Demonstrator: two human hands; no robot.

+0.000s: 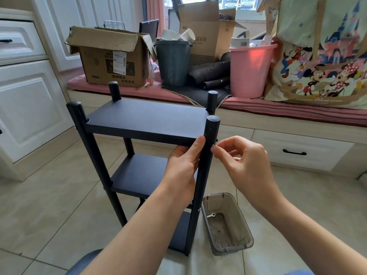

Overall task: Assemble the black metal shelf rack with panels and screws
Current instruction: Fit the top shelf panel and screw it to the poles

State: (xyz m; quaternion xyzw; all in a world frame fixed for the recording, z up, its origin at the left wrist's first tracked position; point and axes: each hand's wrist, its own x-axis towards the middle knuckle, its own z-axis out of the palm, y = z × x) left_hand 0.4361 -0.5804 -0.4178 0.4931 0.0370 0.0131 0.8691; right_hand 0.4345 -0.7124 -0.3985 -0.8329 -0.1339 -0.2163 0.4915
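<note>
The black shelf rack (147, 124) stands on the floor. The left hand (183, 163) grips its near right post (210, 135); the right hand's (244, 161) fingertips pinch what looks like a screw (214, 145) against it.

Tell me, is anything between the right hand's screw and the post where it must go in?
Nothing visible. The right hand pinches a small screw right against the near right post, at the level of the top panel. The left hand grips from the other side.

Bare forearms, no sleeves — left hand (181, 165) and right hand (246, 165) without rings or watch; blue trousers at knees.
</note>
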